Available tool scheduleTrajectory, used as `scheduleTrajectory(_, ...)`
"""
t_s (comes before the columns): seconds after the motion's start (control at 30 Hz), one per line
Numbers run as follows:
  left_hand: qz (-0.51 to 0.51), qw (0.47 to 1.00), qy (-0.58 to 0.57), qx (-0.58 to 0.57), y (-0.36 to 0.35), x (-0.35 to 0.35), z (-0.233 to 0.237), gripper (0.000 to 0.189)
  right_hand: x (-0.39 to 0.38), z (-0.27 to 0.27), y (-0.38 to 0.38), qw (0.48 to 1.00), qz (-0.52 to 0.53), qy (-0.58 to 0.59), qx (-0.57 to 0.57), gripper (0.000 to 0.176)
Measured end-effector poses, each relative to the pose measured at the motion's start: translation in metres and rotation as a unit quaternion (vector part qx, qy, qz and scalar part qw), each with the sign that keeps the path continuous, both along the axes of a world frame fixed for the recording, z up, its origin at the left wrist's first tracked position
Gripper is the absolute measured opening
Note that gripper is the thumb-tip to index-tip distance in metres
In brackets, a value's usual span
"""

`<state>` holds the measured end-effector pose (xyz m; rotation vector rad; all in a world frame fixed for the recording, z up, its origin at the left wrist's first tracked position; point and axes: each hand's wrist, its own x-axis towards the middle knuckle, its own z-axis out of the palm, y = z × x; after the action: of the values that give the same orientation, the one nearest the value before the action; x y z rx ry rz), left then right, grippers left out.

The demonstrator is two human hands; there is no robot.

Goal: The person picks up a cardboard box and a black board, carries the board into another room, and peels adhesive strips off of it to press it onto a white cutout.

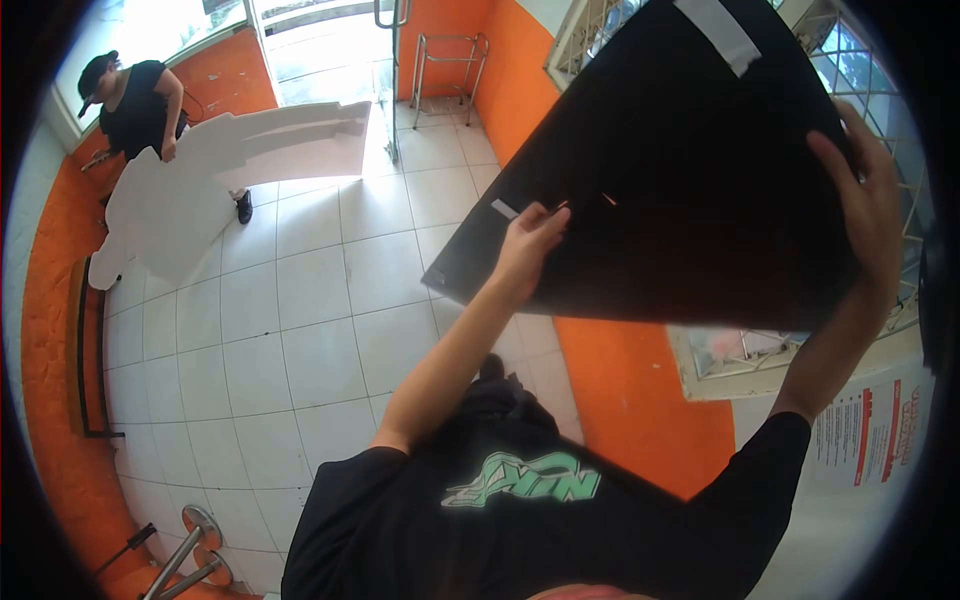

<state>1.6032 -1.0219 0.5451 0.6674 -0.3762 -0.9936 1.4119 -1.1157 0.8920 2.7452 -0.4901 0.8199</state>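
Observation:
A large black panel (700, 180) with a glossy face is held up in front of me, tilted, in front of a barred window. My right hand (868, 190) grips its right edge, thumb on the face and fingers around the border. Close to the panel's left part, my left hand (532, 245) is closed in a pinch on something too small to make out. Beside these fingers a short white strip (505, 209) sits on the panel. A wider white strip (722, 35) is stuck near the top edge. Small orange glints show by my left fingertips.
Across the room a person (140, 105) in black holds a large white cut-out sheet (200, 190). A metal walker frame (448, 75) stands in the far corner near the glass door. Metal round-based stands (200, 530) lie at the lower left. A printed poster (865, 435) hangs at right.

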Motion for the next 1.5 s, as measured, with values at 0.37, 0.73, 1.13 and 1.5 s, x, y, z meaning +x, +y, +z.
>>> scheduleTrajectory(0.37, 0.114, 0.993, -0.015, -0.034, 0.064, 0.012, -0.004, 0.015, 0.099, -0.001, 0.076, 0.988, 0.137, -0.071, -0.025, 0.037)
scheduleTrajectory(0.73, 0.162, 0.986, -0.021, -0.032, 0.091, 0.016, -0.011, 0.014, 0.122, -0.012, 0.097, 0.978, 0.158, -0.087, -0.108, 0.037)
scheduleTrajectory(1.13, 0.168, 0.984, -0.024, -0.062, 0.092, 0.008, -0.017, 0.016, 0.116, -0.226, 0.122, 0.912, 0.257, -0.207, 0.245, 0.041)
scheduleTrajectory(1.5, 0.184, 0.981, -0.055, -0.035, 0.110, -0.014, -0.015, 0.022, 0.124, -0.304, 0.120, 0.695, 0.233, -0.271, 0.623, 0.031)
